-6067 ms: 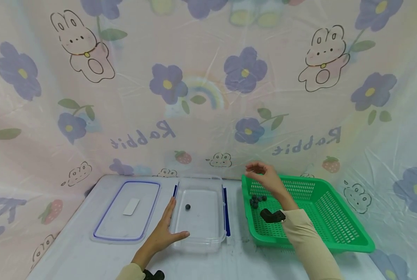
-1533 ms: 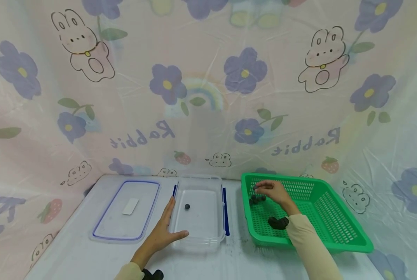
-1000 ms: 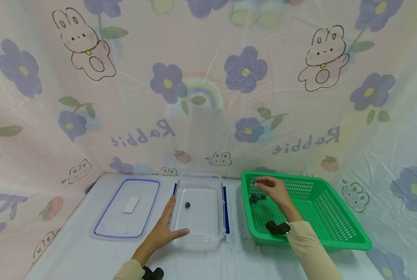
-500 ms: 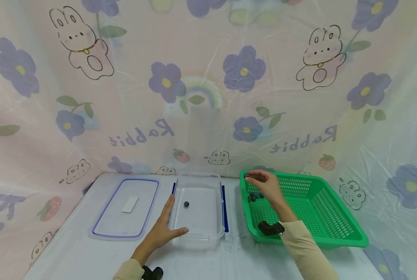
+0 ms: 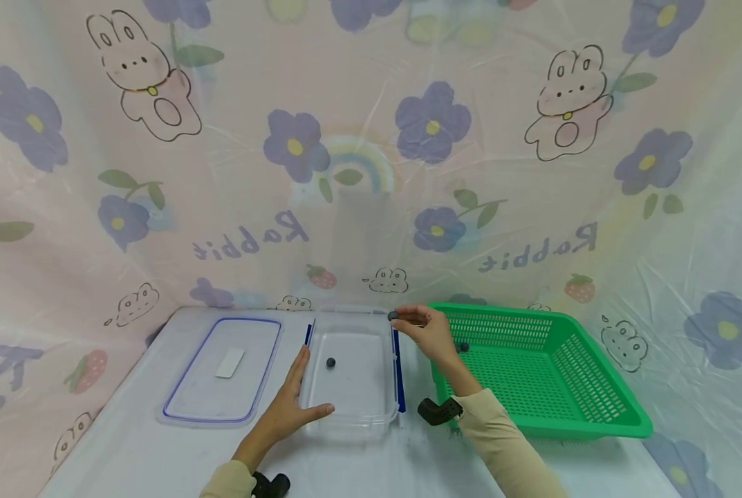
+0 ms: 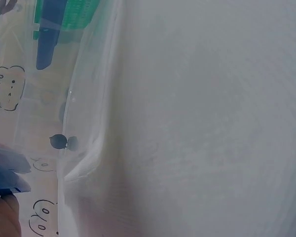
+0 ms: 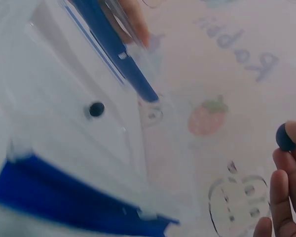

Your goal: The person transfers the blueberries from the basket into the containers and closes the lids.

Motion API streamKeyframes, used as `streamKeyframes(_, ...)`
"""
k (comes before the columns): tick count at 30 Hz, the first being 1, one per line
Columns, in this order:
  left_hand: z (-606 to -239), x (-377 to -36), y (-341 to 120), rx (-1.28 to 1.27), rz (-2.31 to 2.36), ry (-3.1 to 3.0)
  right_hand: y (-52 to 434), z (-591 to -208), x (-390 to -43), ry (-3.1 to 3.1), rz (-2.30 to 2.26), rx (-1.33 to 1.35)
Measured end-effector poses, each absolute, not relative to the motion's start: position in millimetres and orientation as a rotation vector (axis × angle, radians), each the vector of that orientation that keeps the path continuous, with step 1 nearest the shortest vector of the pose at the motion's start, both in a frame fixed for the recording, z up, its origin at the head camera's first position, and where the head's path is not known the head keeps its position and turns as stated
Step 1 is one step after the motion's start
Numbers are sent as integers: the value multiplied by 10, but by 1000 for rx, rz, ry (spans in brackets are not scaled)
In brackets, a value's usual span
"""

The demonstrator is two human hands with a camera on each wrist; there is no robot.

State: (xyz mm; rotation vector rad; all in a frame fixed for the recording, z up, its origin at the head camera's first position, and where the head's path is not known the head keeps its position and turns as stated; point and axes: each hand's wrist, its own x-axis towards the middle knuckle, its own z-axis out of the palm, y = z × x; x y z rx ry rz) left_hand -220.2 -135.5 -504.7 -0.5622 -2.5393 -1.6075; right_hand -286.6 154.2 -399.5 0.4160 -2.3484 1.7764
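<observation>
My right hand [image 5: 425, 333] pinches a blueberry [image 5: 393, 315] between thumb and fingertips, held up at the right rim of the clear plastic container [image 5: 364, 387]. In the right wrist view the pinched blueberry [image 7: 285, 138] shows at the right edge. A single blueberry [image 5: 330, 362] lies on the container's floor. My left hand [image 5: 285, 408] rests against the container's left side, fingers straight and thumb spread along the near corner. To the right, the green basket [image 5: 595, 422] has blueberries [image 5: 462, 346] at its left side, partly hidden behind my right wrist.
A clear lid with a blue seal [image 5: 205, 408] lies flat on the white table left of the container, a white label on it. Blue latches [image 5: 398, 373] hang open at the container's sides. A patterned curtain [image 5: 358, 173] closes off the back.
My right hand has picked a blueberry from the green basket and carried it left to the container's far right rim. The left hand stays in place.
</observation>
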Motion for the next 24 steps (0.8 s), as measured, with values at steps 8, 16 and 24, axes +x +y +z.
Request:
streamKeyframes(8, -5046, -2207, -1344, -562, -1618, -2526, 1188, -4055, -2876, -2372, 1831, 477)
streamKeyframes(16, -5064, -2208, -1353, -560, -1650, -2513, 936, -4142, -2969, -2335, 1905, 481)
streamKeyframes(24, -5034, -2210, -1352, -542, -1639, -2533, 751, -4171, -3090, -2327, 2001, 411)
